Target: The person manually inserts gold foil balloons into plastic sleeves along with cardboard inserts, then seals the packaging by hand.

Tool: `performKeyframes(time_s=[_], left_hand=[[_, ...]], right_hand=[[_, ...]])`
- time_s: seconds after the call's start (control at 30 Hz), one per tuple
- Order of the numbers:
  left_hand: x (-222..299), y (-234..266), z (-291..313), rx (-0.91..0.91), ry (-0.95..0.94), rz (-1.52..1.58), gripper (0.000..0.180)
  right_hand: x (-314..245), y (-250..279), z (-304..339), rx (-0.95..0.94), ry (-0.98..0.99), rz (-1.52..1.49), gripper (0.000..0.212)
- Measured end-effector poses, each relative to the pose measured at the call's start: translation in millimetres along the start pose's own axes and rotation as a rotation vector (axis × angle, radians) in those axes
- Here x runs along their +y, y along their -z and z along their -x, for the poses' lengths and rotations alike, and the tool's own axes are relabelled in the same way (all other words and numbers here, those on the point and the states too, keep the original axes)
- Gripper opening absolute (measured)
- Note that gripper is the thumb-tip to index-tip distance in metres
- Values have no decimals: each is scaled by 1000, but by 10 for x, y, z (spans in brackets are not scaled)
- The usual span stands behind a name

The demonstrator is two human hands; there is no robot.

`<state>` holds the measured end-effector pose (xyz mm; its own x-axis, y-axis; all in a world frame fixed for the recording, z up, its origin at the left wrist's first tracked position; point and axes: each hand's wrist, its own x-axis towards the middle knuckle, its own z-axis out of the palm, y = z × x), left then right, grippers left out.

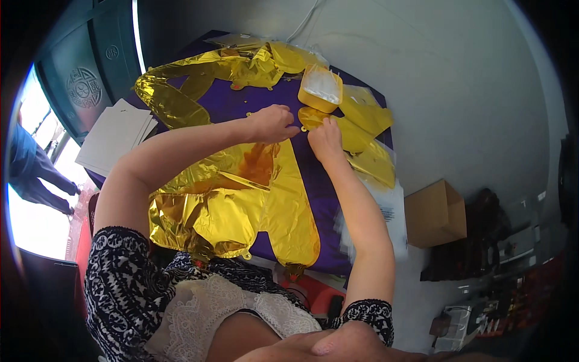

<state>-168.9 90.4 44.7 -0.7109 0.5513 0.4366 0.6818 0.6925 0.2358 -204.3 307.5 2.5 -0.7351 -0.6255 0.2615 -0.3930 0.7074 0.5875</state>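
Flat gold foil balloons [232,214] are spread over a table with a purple cloth [316,181]. My left hand [274,124] reaches across them with its fingers curled together, and whatever its fingertips hold is too small to make out. Just to its right, my right hand [326,142] is closed at the edge of another flat gold balloon [315,116], which has a small round tab near my fingers. Right behind that balloon stands a yellow tub [307,99] with white contents, perhaps thin straws.
More gold foil [250,66] lies along the table's far side. Flat gold pieces [371,160] and clear plastic bags [383,202] are at the right edge. White sheets [114,139] are stacked at the left. A cardboard box [435,214] stands right of the table; a person [39,169] is beyond the doorway.
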Motion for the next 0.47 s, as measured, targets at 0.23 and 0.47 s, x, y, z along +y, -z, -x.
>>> performKeyframes(time_s=[0.23,0.47], left_hand=[[25,-233,-452,-90,535,495,36],[139,-287,-508,-151,776,903,35]], right_hand=[[174,1,44,72,-120,-265,15],[120,-88,-30,7,-177,-307,13]])
